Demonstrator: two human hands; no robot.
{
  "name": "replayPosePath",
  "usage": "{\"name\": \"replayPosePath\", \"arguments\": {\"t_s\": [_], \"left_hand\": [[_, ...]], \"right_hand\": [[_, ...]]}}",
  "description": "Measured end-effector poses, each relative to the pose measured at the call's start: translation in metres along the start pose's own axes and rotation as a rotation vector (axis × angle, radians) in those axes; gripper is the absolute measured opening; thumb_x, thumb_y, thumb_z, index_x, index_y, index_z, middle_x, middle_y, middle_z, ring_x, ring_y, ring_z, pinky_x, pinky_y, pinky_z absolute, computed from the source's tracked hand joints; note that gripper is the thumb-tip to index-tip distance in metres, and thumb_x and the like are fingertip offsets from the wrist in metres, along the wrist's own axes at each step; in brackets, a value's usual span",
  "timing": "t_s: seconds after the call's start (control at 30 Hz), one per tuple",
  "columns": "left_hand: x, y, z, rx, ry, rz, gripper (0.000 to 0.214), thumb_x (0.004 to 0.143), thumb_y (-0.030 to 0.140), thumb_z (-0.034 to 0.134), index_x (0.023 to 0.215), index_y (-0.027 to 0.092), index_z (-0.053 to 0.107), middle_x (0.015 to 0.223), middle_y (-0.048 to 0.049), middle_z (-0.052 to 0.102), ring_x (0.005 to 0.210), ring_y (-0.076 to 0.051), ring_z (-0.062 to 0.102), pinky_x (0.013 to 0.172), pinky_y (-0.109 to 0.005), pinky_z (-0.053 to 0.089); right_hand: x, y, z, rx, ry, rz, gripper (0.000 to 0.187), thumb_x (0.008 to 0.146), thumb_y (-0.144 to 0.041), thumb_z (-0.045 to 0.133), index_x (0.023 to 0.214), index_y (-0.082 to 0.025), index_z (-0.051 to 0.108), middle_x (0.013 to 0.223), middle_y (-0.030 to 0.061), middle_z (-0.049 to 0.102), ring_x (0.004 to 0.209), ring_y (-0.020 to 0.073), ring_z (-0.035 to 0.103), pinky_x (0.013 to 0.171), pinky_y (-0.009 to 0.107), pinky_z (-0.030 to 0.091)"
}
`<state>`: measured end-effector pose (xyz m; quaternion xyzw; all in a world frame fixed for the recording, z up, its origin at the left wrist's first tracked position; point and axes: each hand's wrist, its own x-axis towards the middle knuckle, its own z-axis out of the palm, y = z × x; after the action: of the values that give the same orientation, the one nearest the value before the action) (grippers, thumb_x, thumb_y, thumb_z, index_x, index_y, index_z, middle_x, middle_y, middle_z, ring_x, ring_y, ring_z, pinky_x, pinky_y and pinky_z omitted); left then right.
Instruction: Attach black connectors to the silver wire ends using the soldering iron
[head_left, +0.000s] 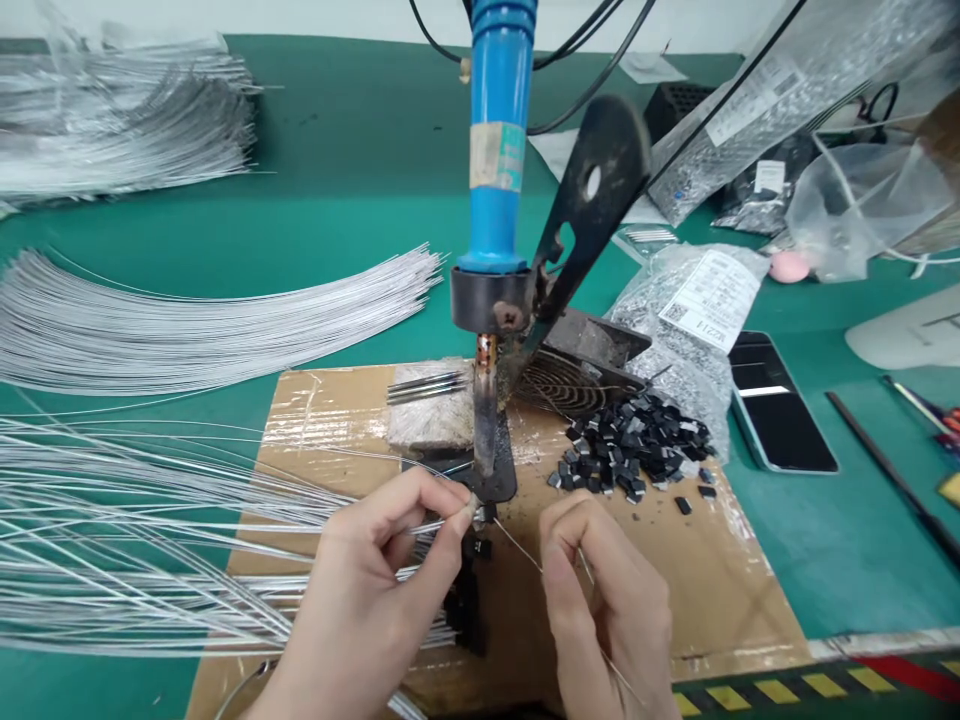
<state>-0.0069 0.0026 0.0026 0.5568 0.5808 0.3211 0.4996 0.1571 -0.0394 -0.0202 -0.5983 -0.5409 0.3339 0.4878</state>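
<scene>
My left hand (390, 570) is closed in a pinch on a thin white wire, right below the tip of a soldering iron. A small black connector (490, 513) sits at the wire's end, just beyond the fingertips. My right hand (607, 595) is closed on a strand of solder wire (517, 544), which runs up left toward the connector. The blue-handled soldering iron (496, 220) is clamped in a black stand (589, 200), tip down. Whether the tip touches the connector I cannot tell. Below my left fingertips lie wires with black connectors (465, 605) on their ends.
A cardboard sheet (720, 590) lies on the green table (360, 150). Loose black connectors (637, 445) are heaped right of the iron. Bundles of white wires (225, 325) spread over the left side. A phone (784, 400) and bubble-wrap bags (690, 300) lie at right.
</scene>
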Motion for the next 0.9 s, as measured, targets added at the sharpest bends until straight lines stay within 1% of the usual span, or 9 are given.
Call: {"name": "replayPosePath", "arguments": {"t_s": [0.17, 0.23, 0.3, 0.47, 0.57, 0.63, 0.73, 0.8, 0.9], "left_hand": [[0.002, -0.002, -0.002, 0.033, -0.016, -0.02, 0.014, 0.097, 0.021, 0.064, 0.084, 0.022, 0.071, 0.089, -0.0005, 0.077, 0.08, -0.016, 0.074, 0.064, -0.019, 0.053], [0.004, -0.003, -0.002, 0.031, -0.02, -0.029, 0.014, 0.097, 0.022, 0.064, 0.085, 0.022, 0.07, 0.09, -0.001, 0.078, 0.08, -0.016, 0.075, 0.063, -0.019, 0.053], [0.004, -0.003, -0.003, 0.029, -0.019, -0.032, 0.014, 0.097, 0.022, 0.064, 0.084, 0.021, 0.069, 0.09, -0.0011, 0.078, 0.078, -0.016, 0.074, 0.063, -0.019, 0.053], [0.007, 0.003, 0.0, 0.018, 0.004, -0.014, 0.013, 0.094, 0.02, 0.065, 0.082, 0.021, 0.07, 0.085, -0.0005, 0.076, 0.074, -0.015, 0.072, 0.061, -0.019, 0.051], [0.011, 0.008, 0.002, 0.003, 0.037, 0.006, 0.013, 0.092, 0.02, 0.067, 0.079, 0.02, 0.07, 0.079, -0.0004, 0.076, 0.067, -0.014, 0.068, 0.057, -0.019, 0.049], [0.013, 0.01, 0.003, -0.009, 0.045, 0.021, 0.014, 0.09, 0.019, 0.067, 0.077, 0.02, 0.069, 0.076, 0.0002, 0.075, 0.064, -0.013, 0.065, 0.056, -0.018, 0.048], [0.015, 0.012, 0.003, -0.036, 0.054, 0.027, 0.013, 0.089, 0.017, 0.067, 0.077, 0.02, 0.07, 0.076, 0.0007, 0.074, 0.066, -0.012, 0.064, 0.059, -0.017, 0.049], [0.015, 0.012, 0.003, -0.047, 0.067, 0.028, 0.013, 0.089, 0.017, 0.068, 0.076, 0.02, 0.069, 0.075, 0.0009, 0.073, 0.065, -0.012, 0.063, 0.059, -0.017, 0.049], [0.015, 0.015, 0.003, -0.045, 0.083, 0.035, 0.013, 0.088, 0.016, 0.068, 0.075, 0.02, 0.069, 0.074, 0.0015, 0.072, 0.064, -0.011, 0.062, 0.057, -0.016, 0.048]], "right_hand": [[0.004, 0.002, 0.001, 0.008, 0.016, -0.075, 0.02, 0.101, -0.014, 0.055, 0.083, -0.023, 0.056, 0.099, 0.0058, 0.072, 0.095, 0.0192, 0.07, 0.082, 0.032, 0.051], [0.004, 0.002, 0.001, 0.008, 0.017, -0.062, 0.021, 0.099, -0.013, 0.059, 0.081, -0.024, 0.056, 0.11, 0.0069, 0.077, 0.103, 0.0203, 0.074, 0.089, 0.032, 0.054], [0.004, 0.002, 0.001, 0.04, 0.009, -0.016, 0.022, 0.098, -0.015, 0.061, 0.079, -0.024, 0.056, 0.119, 0.0067, 0.079, 0.108, 0.0204, 0.076, 0.092, 0.03, 0.055], [0.005, -0.001, 0.002, 0.089, -0.005, 0.041, 0.025, 0.096, -0.015, 0.064, 0.075, -0.024, 0.055, 0.116, 0.0059, 0.083, 0.093, 0.0186, 0.081, 0.073, 0.026, 0.057], [0.007, -0.003, 0.003, 0.092, 0.015, 0.061, 0.026, 0.095, -0.016, 0.064, 0.073, -0.025, 0.054, 0.115, 0.0053, 0.084, 0.095, 0.0199, 0.082, 0.067, 0.025, 0.056], [0.008, -0.005, 0.005, 0.104, 0.033, 0.079, 0.026, 0.096, -0.017, 0.064, 0.072, -0.024, 0.054, 0.114, 0.0027, 0.084, 0.097, 0.0188, 0.082, 0.067, 0.024, 0.055], [0.011, -0.007, 0.006, 0.129, 0.044, 0.101, 0.027, 0.096, -0.018, 0.064, 0.071, -0.024, 0.053, 0.113, 0.0005, 0.084, 0.09, 0.0158, 0.082, 0.071, 0.023, 0.056], [0.012, -0.008, 0.006, 0.127, 0.048, 0.107, 0.028, 0.095, -0.018, 0.064, 0.07, -0.024, 0.054, 0.113, 0.002, 0.085, 0.086, 0.0158, 0.082, 0.07, 0.024, 0.056], [0.013, -0.008, 0.006, 0.116, 0.056, 0.109, 0.028, 0.095, -0.019, 0.065, 0.07, -0.025, 0.055, 0.113, 0.006, 0.085, 0.091, 0.0202, 0.082, 0.069, 0.026, 0.057]]}}
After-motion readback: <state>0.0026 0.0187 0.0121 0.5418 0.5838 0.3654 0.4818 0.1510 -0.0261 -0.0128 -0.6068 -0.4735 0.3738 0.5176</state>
